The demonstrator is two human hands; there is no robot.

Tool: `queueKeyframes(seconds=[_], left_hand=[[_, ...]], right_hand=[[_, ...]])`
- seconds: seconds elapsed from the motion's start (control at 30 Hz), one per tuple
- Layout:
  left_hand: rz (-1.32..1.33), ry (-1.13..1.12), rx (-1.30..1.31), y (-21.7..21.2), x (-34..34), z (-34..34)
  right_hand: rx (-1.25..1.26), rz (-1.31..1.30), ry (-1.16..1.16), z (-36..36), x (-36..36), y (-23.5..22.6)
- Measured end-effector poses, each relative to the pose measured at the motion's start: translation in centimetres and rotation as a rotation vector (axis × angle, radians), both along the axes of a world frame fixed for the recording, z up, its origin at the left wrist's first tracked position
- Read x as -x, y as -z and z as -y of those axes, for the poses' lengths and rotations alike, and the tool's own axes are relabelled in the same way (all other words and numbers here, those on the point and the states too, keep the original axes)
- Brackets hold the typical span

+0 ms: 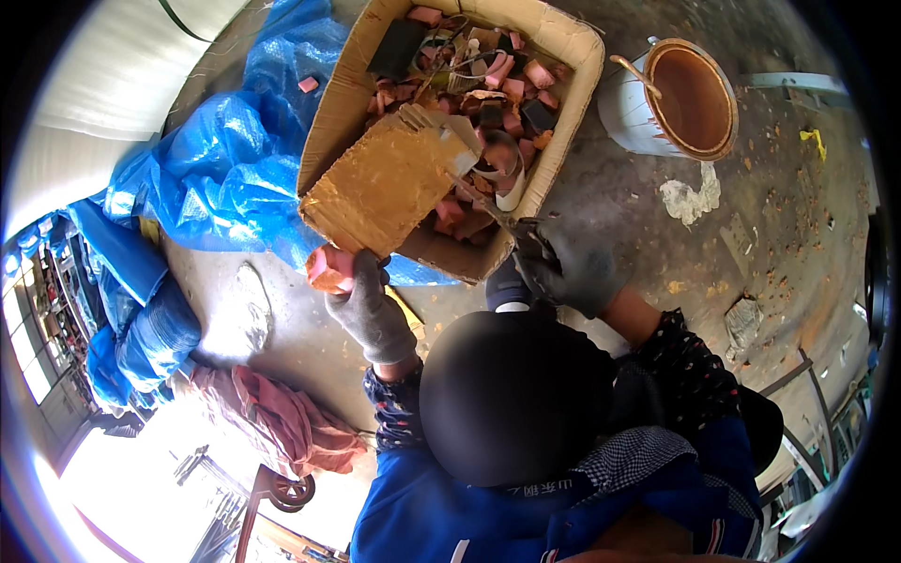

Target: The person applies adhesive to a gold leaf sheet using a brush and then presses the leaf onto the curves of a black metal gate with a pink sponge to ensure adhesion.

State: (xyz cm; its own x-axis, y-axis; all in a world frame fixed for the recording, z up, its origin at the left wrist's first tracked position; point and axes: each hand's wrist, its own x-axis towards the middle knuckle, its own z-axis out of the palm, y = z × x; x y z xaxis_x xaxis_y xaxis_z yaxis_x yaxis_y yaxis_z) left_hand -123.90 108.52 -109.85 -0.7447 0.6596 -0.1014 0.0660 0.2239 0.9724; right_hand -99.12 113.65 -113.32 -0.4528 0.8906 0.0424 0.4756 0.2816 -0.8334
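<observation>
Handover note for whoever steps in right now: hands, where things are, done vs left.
Left hand: grey glove, closed on a pink block at the near corner of the cardboard box.
Right hand: grey glove, gripping a thin dark tool that points into the box; what kind of tool, I cannot tell.
Box: holds many pink pieces and dark scraps; a loose cardboard flap lies over its near end.
White bucket with brown contents stands past the box, on the right.
Done: one block out. Left: the box is still well filled.

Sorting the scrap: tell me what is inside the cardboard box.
The cardboard box holds many pink-orange pieces, some dark blocks and a pale curled strip. Its folded-in flap hides whatever lies under it; the bottom cannot be seen.
</observation>
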Motion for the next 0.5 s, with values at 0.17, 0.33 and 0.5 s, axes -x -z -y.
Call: queueKeyframes(seconds=[0.17,0.33,0.5], left_hand=[[0.095,-0.095,-0.084,0.6,1.5,0.1],[0.057,-0.169,-0.094,-0.6,1.6,0.3],[0.065,-0.101,-0.043,0.1,1.7,0.7]], right_hand=[[0.091,0.019,0.202,0.2,-0.5,2.3],[-0.121,0.170,0.221,-3.0,-3.5,0.1],[-0.266,0.597,-0.102,-3.4,-8.4,-0.2]])
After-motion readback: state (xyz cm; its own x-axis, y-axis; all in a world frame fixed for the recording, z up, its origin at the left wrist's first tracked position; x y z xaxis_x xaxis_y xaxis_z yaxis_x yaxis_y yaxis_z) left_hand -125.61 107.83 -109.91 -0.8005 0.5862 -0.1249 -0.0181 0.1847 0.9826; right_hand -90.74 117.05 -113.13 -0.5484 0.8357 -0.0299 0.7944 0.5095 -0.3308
